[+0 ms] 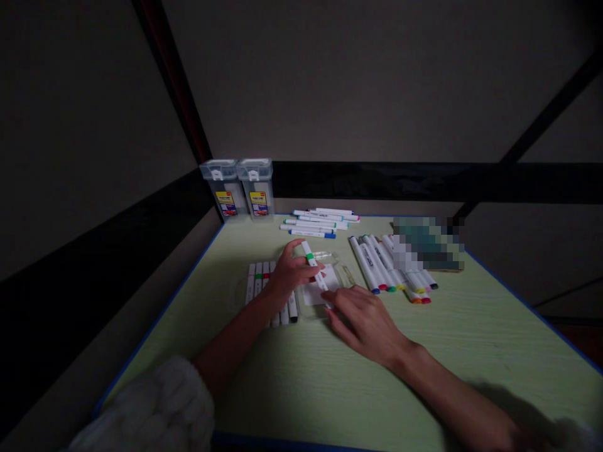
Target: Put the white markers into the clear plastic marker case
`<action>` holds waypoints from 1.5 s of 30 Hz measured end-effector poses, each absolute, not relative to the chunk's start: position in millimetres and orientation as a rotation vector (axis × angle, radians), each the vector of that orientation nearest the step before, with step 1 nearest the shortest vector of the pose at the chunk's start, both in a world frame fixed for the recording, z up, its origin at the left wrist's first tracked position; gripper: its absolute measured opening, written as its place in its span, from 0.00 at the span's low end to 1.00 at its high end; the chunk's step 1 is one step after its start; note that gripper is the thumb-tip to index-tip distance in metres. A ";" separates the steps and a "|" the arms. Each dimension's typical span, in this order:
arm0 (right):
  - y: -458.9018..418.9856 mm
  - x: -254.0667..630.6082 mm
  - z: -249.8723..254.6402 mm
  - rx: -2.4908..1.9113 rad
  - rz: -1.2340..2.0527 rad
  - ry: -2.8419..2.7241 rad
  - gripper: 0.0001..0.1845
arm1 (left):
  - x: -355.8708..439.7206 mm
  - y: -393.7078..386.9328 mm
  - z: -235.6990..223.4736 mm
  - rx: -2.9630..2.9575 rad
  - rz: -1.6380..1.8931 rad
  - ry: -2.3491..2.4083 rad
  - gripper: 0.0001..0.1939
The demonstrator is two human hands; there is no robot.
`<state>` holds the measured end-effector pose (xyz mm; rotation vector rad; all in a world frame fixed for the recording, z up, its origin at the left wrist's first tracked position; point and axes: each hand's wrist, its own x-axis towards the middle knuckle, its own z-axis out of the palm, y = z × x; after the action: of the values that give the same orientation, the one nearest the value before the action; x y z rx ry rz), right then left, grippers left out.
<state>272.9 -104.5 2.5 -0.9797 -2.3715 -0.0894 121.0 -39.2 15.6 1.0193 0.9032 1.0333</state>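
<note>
A white marker pen (315, 268) with a green band slants between my two hands above the table. My left hand (291, 271) grips its upper end between thumb and fingers. At the lower end, the fingers of my right hand (360, 317) are closed on the pen. Beneath it lies a clear plastic case (332, 258) with a white card (315, 294) inside. Several white markers (259, 284) with coloured bands stand side by side under and left of my left hand, which partly hides them.
Several markers (320, 221) lie in a loose pile at the back. More markers with coloured ends (377, 267) lie to the right, beside a blurred green box-like thing (428, 245). Two clear lidded boxes (257, 188) stand at the back left corner of the blue-edged table (301, 389).
</note>
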 end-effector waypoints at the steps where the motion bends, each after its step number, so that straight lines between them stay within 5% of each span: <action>1: -104.6 272.8 2.4 -0.982 -0.091 -2.374 0.11 | 120.9 -37.4 13.2 1.028 1.042 0.902 0.36; 27: -104.1 268.8 2.5 -0.981 -0.059 -2.426 0.13 | 108.6 -29.3 19.5 1.569 1.254 1.140 0.34; 45: -106.6 260.3 -1.0 -0.971 0.018 -2.485 0.15 | 90.8 -8.2 10.7 1.804 1.161 1.308 0.11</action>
<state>260.3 -106.6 -1.0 -0.9711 -2.4849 0.0179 90.8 -8.2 10.7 1.8041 1.3077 1.1605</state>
